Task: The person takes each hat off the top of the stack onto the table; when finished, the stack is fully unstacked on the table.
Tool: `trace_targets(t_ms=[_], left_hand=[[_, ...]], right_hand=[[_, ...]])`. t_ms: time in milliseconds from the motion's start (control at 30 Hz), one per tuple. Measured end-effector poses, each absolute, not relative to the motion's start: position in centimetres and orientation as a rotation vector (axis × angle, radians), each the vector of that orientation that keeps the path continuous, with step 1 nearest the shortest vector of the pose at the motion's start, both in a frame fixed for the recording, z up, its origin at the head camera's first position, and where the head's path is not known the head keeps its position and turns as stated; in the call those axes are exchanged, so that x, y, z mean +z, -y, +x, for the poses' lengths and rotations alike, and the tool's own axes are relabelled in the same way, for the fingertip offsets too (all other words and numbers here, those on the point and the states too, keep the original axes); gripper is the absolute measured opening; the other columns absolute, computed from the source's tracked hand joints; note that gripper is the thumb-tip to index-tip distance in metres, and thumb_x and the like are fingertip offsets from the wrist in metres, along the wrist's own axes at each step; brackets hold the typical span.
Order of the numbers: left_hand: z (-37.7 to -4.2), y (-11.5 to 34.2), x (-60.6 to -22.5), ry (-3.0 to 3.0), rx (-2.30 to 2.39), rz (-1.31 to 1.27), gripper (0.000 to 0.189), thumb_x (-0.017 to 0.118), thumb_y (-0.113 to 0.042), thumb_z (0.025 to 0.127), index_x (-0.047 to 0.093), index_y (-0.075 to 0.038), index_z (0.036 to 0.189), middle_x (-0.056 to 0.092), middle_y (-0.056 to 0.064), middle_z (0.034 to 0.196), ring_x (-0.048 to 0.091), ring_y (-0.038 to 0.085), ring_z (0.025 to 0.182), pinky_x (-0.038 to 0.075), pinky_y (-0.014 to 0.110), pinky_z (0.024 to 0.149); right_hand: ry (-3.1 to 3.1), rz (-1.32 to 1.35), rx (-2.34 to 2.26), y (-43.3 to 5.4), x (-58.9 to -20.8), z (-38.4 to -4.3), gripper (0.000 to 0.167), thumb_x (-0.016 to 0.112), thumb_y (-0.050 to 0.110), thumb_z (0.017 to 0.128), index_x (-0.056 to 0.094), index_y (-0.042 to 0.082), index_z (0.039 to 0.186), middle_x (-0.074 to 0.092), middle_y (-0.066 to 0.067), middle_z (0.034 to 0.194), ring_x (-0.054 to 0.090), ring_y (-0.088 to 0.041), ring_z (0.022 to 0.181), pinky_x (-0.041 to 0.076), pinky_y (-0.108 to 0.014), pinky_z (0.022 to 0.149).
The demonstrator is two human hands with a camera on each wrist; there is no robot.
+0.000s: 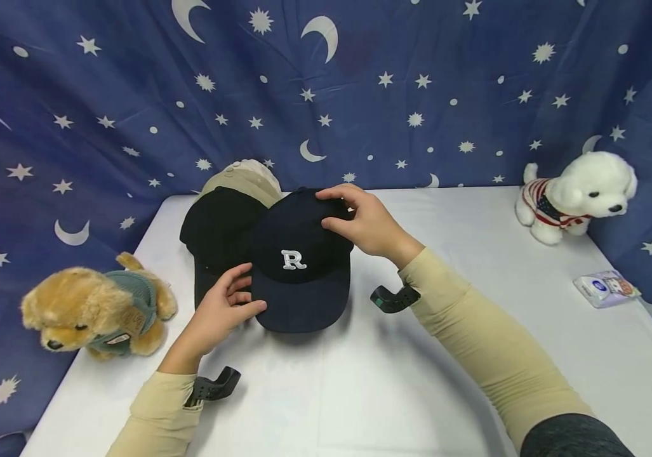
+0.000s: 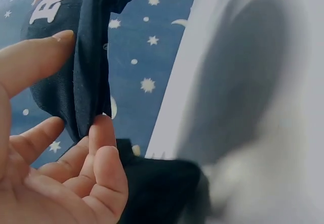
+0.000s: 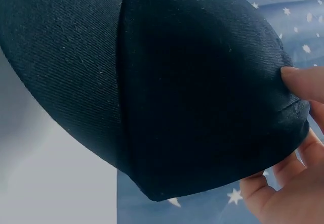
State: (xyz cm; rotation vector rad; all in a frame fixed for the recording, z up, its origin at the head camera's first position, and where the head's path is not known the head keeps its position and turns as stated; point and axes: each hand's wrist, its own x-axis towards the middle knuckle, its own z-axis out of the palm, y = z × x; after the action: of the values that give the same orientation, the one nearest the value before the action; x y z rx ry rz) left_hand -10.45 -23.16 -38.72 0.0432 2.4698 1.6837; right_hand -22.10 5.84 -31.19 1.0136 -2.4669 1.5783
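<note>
Plainly, fingers [image 1: 338, 192] pinch a domed, ribbed cap [image 1: 303, 279]

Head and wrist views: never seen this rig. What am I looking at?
No robot: a person's bare left hand and right hand. The head picture comes from a head-worn camera looking forward and down; the other two from cameras on each wrist. The fingers of both hold a navy fabric cap with a white letter R: left at the brim's side, right at the crown. On the white table sit a tan plush dog in a blue-grey top, a white plush dog in a striped top and a small pale rectangular pack. Behind the navy cap are a black fabric cap and a beige cap.
</note>
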Motion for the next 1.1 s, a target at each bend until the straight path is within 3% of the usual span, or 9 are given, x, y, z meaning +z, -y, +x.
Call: trace_targets(t_ms=[300, 567, 833, 1100], left_hand=[[-11.4, 20.9, -39.7, -2.349, 1.755, 0.073, 0.073, 0.077, -0.004, 0.086, 0.040, -0.005, 0.150, 0.048, 0.022, 0.136, 0.059, 0.022, 0.101, 0.052, 0.024, 0.077], [-12.5, 18.7, -40.0, -2.325, 1.767, 0.107, 0.068, 0.076, -0.002, 0.085, 0.046, -0.002, 0.146, 0.050, 0.021, 0.130, 0.063, 0.016, 0.091, 0.051, 0.022, 0.073], [-13.3, 16.4, -40.0, -2.282, 1.746, 0.162, 0.068, 0.077, -0.004, 0.085, 0.047, -0.003, 0.146, 0.051, 0.019, 0.133, 0.063, 0.017, 0.090, 0.048, 0.024, 0.069], [-14.1, 14.0, -40.4, -2.259, 1.734, 0.166, 0.067, 0.077, -0.003, 0.085, 0.048, -0.005, 0.146, 0.054, 0.016, 0.130, 0.065, 0.017, 0.091, 0.047, 0.025, 0.068]], right_hand=[[2.475, 0.906, 1.594, -8.4, -31.5, -22.5, 0.040, 0.072, 0.005, 0.090, 0.064, 0.005, 0.130, 0.059, -0.007, 0.129, 0.058, -0.021, 0.104, 0.046, -0.038, 0.092], [2.569, 0.857, 1.577, -11.4, -31.3, -22.5, 0.042, 0.073, 0.007, 0.090, 0.063, 0.005, 0.131, 0.059, -0.009, 0.126, 0.056, -0.023, 0.090, 0.046, -0.034, 0.078], [2.637, 0.883, 1.664, -14.2, -30.9, -22.6, 0.044, 0.074, 0.011, 0.090, 0.063, 0.005, 0.132, 0.061, -0.011, 0.130, 0.063, -0.022, 0.101, 0.051, -0.032, 0.087], [2.711, 0.788, 1.558, -16.4, -31.0, -22.7, 0.042, 0.075, 0.013, 0.090, 0.065, 0.007, 0.130, 0.058, -0.008, 0.133, 0.062, -0.023, 0.101, 0.049, -0.033, 0.087]])
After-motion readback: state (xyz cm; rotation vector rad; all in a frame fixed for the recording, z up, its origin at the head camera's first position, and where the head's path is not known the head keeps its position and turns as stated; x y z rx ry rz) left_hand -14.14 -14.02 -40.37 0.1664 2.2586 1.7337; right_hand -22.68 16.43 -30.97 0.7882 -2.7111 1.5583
